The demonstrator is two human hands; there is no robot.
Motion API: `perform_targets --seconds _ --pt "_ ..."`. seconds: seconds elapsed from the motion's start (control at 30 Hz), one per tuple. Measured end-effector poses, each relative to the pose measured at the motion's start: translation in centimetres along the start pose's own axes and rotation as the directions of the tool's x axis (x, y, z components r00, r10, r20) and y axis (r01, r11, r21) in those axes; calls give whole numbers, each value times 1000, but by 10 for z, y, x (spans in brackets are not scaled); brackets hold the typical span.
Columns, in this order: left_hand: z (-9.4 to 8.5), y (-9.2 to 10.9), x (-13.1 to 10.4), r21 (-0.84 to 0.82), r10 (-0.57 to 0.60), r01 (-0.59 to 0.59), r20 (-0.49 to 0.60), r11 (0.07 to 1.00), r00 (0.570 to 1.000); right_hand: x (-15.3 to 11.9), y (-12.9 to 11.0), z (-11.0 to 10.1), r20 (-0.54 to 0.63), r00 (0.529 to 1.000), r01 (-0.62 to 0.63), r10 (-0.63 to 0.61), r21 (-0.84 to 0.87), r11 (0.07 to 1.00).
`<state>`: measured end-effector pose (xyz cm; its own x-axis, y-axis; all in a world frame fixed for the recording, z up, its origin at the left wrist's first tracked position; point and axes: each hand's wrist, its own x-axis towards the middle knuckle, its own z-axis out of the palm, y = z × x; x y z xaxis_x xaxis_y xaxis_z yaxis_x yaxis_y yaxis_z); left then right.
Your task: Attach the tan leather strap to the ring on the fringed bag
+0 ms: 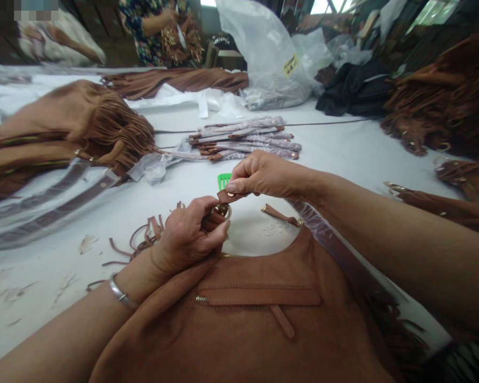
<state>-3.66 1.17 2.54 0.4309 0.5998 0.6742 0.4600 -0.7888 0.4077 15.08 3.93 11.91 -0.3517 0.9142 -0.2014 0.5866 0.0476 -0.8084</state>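
Observation:
A brown suede bag (255, 319) with a zipped pocket lies on the white table (343, 154) just in front of me. My left hand (187, 234) grips the bag's left corner at its metal ring (223, 210). My right hand (259, 174) pinches the end of a brown strap (228, 196) with a brass stud, held right at that ring. The strap, wrapped in clear plastic, runs back under my right forearm. A second strap tab (281, 215) sticks out from the bag's right corner.
Wrapped straps (247, 139) lie in a pile mid-table, with a green tool (223, 181) behind my hands. Fringed brown bags (64, 133) are heaped at left and right (443, 106). Clear plastic bags (271, 53) stand at the back. Another person (159, 26) works at the far side.

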Motion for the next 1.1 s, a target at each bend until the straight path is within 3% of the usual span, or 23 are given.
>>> perform_targets --seconds 0.17,0.43,0.67,0.77,0.87,1.0,1.1 --pt "-2 1 1 6 2 -2 -1 1000 1000 4 6 -1 -13 997 79 -79 20 997" --pt "-1 3 1 14 -12 12 14 1000 1000 3 10 -6 122 986 115 -117 26 993" --pt "0 -1 -2 -12 3 -3 9 1000 1000 10 17 -16 310 929 188 -201 71 980" --pt "4 -5 -6 -121 -66 66 8 990 998 3 21 -9 258 949 166 -183 84 982" --pt "9 -9 -9 -221 -180 175 -3 959 984 -10 24 5 119 981 135 -150 130 982" --pt "10 -9 -7 -213 -300 296 15 931 954 -21 25 20 -32 992 128 -126 87 988" --pt "7 -9 -2 -222 -271 287 101 932 957 -16 18 14 2 992 129 -129 53 990"
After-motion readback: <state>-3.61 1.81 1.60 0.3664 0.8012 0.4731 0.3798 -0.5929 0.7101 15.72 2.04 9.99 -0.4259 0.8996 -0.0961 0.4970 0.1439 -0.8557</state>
